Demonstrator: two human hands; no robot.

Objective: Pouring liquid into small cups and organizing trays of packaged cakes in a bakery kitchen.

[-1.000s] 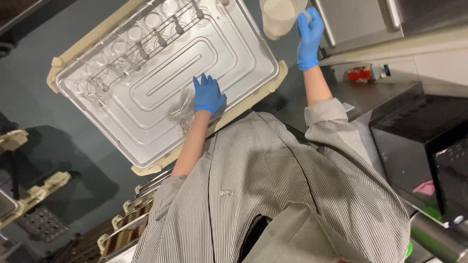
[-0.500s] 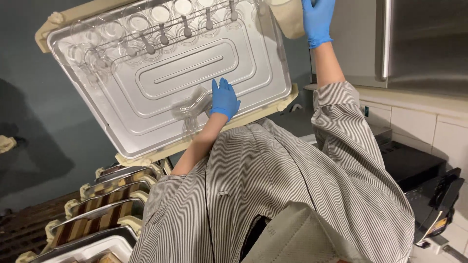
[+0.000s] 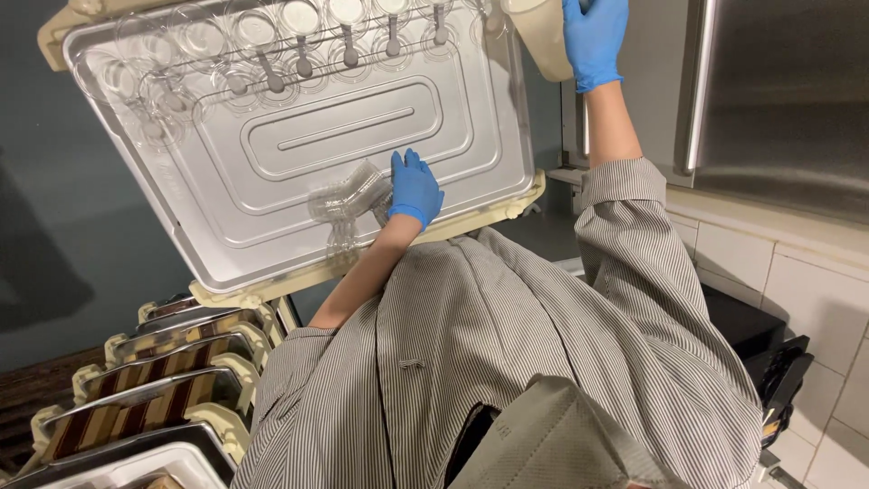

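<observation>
A large metal tray (image 3: 226,204) lies on a cream frame in front of me. Along its far edge stand several small clear cups (image 3: 299,27), some with a small utensil in them. My left hand (image 3: 415,188), in a blue glove, grips one end of a stack of clear plastic cups (image 3: 342,204) lying on its side on the tray. My right hand (image 3: 593,36), also gloved blue, is raised at the tray's far right corner and holds a cream-coloured container (image 3: 541,36), tilted over that corner. My striped shirt fills the lower middle.
Below the tray at lower left, a rack (image 3: 154,380) holds several more trays with brown and cream striped contents. A steel cabinet door with a long handle (image 3: 697,91) stands at right, above a white tiled wall (image 3: 797,290). Dark equipment (image 3: 778,380) sits at lower right.
The view has swung, so the tray sits higher and larger in frame. My right hand keeps the cream container up at the tray's far corner. My left hand stays on the cup stack.
</observation>
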